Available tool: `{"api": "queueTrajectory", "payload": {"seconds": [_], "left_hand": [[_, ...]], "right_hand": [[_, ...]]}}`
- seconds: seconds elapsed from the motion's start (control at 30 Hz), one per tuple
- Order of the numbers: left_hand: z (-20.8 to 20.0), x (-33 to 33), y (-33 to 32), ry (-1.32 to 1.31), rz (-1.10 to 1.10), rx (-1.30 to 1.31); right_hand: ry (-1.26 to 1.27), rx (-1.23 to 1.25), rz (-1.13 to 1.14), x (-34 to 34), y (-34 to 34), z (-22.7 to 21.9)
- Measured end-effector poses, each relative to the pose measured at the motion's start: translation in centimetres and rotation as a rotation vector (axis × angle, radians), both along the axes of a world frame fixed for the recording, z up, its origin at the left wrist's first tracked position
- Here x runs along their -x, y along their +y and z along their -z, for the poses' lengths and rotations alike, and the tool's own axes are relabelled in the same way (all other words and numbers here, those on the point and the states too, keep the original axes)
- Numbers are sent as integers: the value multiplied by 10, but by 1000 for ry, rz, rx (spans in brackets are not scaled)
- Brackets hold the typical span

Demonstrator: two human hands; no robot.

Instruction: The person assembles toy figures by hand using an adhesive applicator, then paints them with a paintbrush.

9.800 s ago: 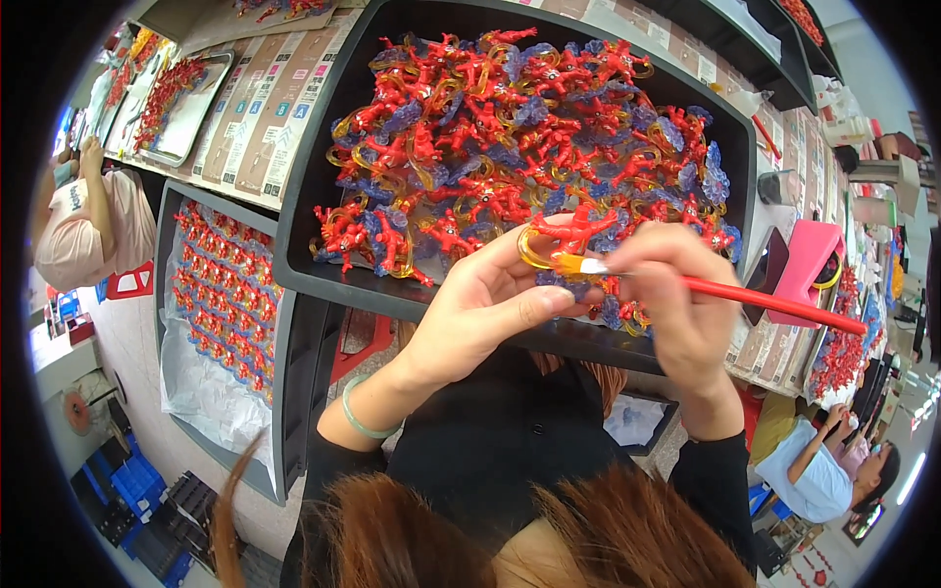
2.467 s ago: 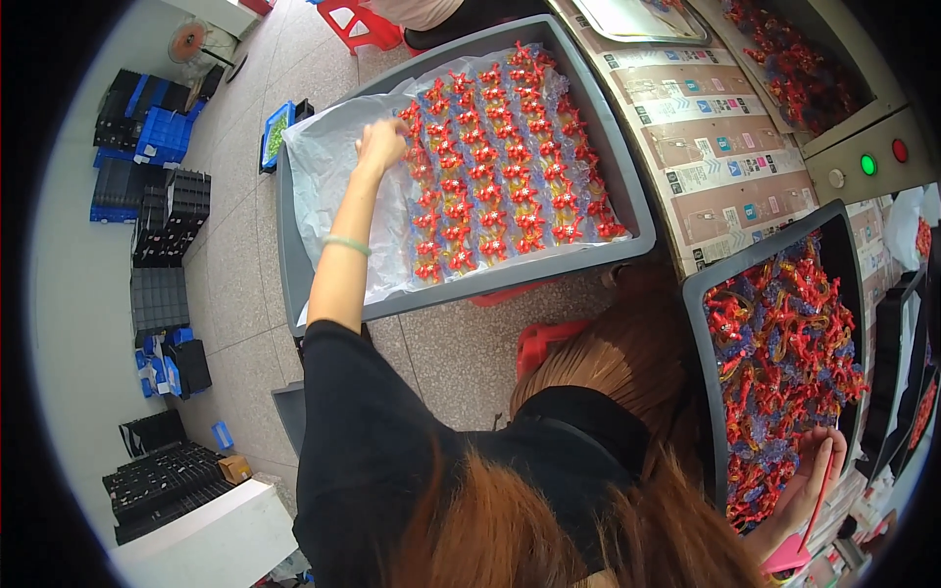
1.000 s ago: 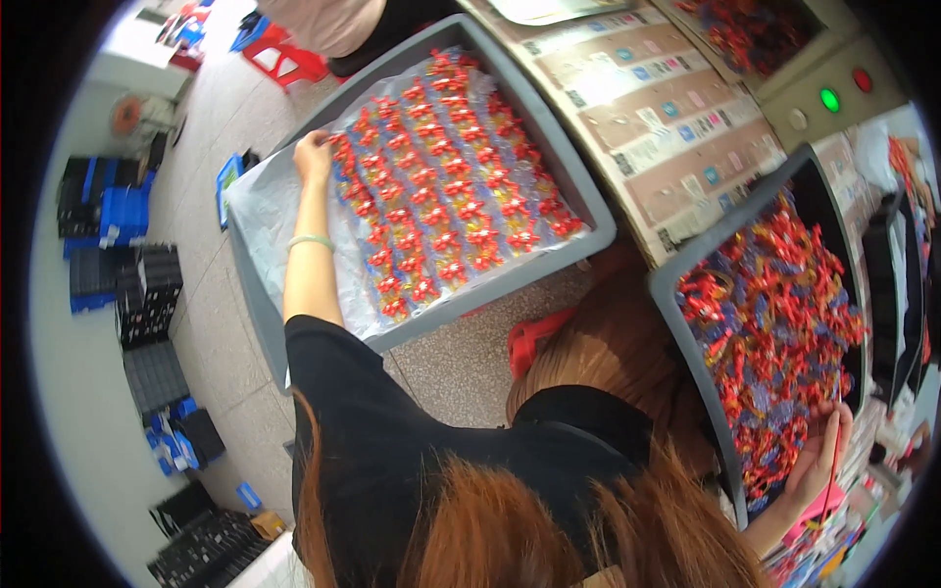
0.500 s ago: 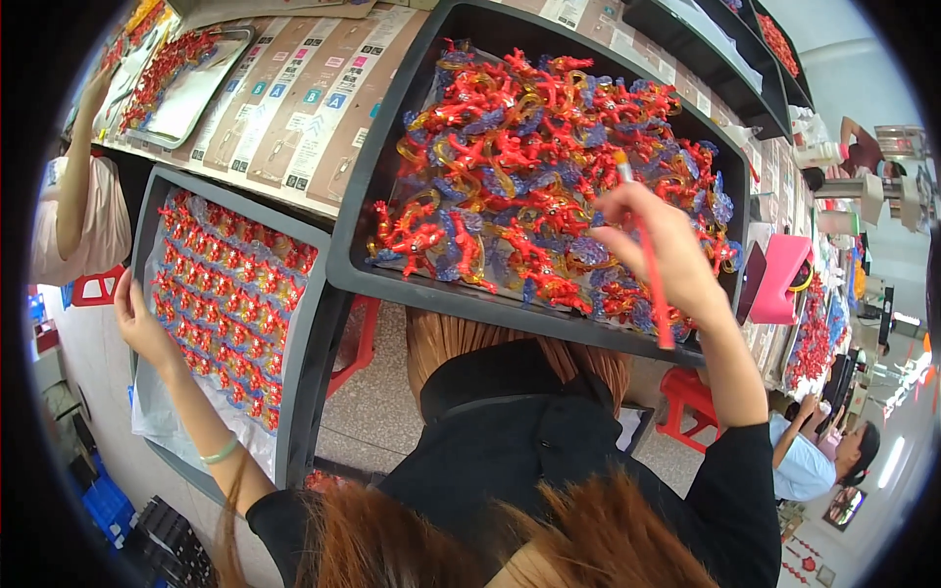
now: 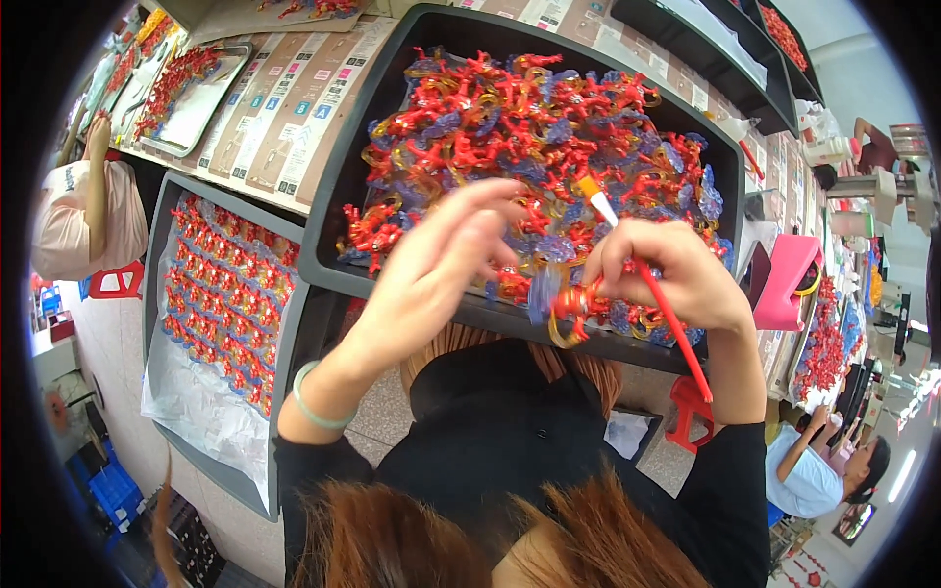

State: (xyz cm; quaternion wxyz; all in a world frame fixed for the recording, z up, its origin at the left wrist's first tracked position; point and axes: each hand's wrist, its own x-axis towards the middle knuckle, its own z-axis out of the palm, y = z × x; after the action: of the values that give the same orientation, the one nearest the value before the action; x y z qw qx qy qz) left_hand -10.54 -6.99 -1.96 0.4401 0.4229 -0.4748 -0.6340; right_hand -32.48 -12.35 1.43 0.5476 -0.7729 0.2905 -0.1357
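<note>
My right hand [image 5: 676, 274] is closed over the near right part of a dark tray [image 5: 461, 312]. It grips a paintbrush [image 5: 674, 328] with a red handle and tan bristles. Pinched in its fingertips is a small dragon-like plastic figure [image 5: 576, 302] in red, amber and blue, partly blurred. My left hand [image 5: 436, 260], a pale bangle on its wrist, hovers over the tray's near edge with fingers apart and nothing in them. Many similar figures [image 5: 529, 127] lie heaped in the tray.
A second grey tray [image 5: 284, 392] at the left has rows of the figures [image 5: 230, 284] on white paper. A pink holder [image 5: 792, 284] stands right of the dark tray. Red stools [image 5: 116, 281] are below. Other people sit at the far left and right.
My left hand has come from the left tray's outer edge to the dark tray. My right hand has taken hold of a figure, keeping the brush.
</note>
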Motion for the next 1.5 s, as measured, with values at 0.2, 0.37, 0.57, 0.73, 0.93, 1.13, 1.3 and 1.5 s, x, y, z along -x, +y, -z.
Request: {"api": "queueTrajectory", "payload": {"seconds": [0.2,0.37,0.57,0.73,0.93,1.13,1.3,1.5], "left_hand": [[4,46,-18,294,418,-329],[12,69,-11,383,272,-341],[20,81,-4,422,63,-320],[20,75,-5,410,-175,-147],[11,75,0,397,-121,-134],[14,75,-2,410,-98,-157],[15,75,-3,461,-48,-242],[6,76,-4,435,8,-162]], "right_hand": [[-160,-56,209,18,9,5],[-315,-104,460,19,17,25],[-370,157,620,16,21,36],[-458,-82,640,37,30,27],[-414,-273,666,34,41,28],[-510,-228,709,34,45,28],[-455,-115,700,34,50,20],[-235,501,443,42,44,24]]}}
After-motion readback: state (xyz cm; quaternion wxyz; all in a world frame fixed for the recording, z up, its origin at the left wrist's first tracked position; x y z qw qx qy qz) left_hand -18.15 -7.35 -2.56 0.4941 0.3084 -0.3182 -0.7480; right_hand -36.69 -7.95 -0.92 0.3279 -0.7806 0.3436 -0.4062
